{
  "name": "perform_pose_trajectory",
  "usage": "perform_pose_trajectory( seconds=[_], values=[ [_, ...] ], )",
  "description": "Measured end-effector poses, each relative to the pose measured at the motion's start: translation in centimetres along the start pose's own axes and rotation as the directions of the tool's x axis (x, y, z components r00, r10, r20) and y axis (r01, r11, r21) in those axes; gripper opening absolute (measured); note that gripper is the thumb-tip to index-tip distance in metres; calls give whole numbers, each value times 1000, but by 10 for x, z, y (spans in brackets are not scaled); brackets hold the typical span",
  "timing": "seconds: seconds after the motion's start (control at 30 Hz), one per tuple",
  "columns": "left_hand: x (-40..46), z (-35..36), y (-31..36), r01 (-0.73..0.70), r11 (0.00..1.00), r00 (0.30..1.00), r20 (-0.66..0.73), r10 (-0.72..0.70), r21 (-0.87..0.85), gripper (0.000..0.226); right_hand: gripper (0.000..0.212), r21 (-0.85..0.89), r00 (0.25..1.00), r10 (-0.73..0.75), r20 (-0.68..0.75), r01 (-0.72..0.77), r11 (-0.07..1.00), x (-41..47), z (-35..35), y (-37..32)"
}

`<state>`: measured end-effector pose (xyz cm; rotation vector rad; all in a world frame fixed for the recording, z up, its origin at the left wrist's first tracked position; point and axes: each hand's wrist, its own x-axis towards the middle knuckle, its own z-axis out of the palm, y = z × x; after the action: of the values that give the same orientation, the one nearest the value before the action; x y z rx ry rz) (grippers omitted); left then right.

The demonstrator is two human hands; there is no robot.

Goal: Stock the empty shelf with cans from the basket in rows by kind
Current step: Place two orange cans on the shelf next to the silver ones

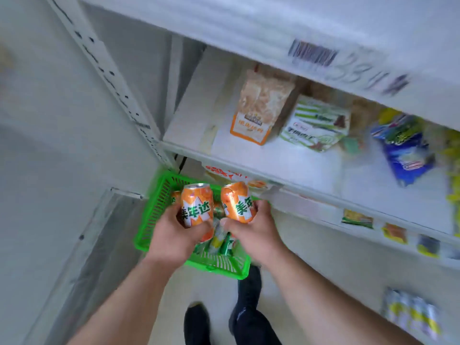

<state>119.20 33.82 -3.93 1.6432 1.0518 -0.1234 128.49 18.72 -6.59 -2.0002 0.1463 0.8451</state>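
Hands (174,235) (251,230) grip 2 glossy cylindrical orange cans (197,205) (237,201).

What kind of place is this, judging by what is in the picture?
Most likely a small shop or a mock-up of one. White metal shelving carries a barcode price label, packaged snacks stand on a shelf, and a green basket of drink cans sits on the floor.

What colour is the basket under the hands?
Bright green, clearest in the head view: the basket.
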Motion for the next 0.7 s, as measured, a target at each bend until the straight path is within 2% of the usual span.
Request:
perform_pose_trajectory(
  seconds=[0.13, 0.37, 0.43, 0.6, 0.7],
  values=[
    [-80, -33, 84, -97, 995, 995, 35, 98, -16, 27, 37, 90, 992, -126, 16, 124, 988, -90, -60, -69],
    [-201, -53, 193, -314, 949, 936, 160, 314, -31, 31, 31, 368, 966, -198, -166, 247, 896, -231, -157, -142],
    [-225, -48, 216, -373, 928, 905, 212, 369, -18, 34, 32, 430, 959, -190, -210, 265, 863, -257, -179, -149],
    [-269, -18, 265, -479, 878, 844, 284, 455, 17, 44, 57, 511, 937, -160, -310, 307, 803, -295, -241, -154],
    [-283, 12, 289, -523, 852, 820, 285, 496, 21, 40, 55, 492, 927, -154, -341, 316, 811, -301, -284, -150]
  ],
)
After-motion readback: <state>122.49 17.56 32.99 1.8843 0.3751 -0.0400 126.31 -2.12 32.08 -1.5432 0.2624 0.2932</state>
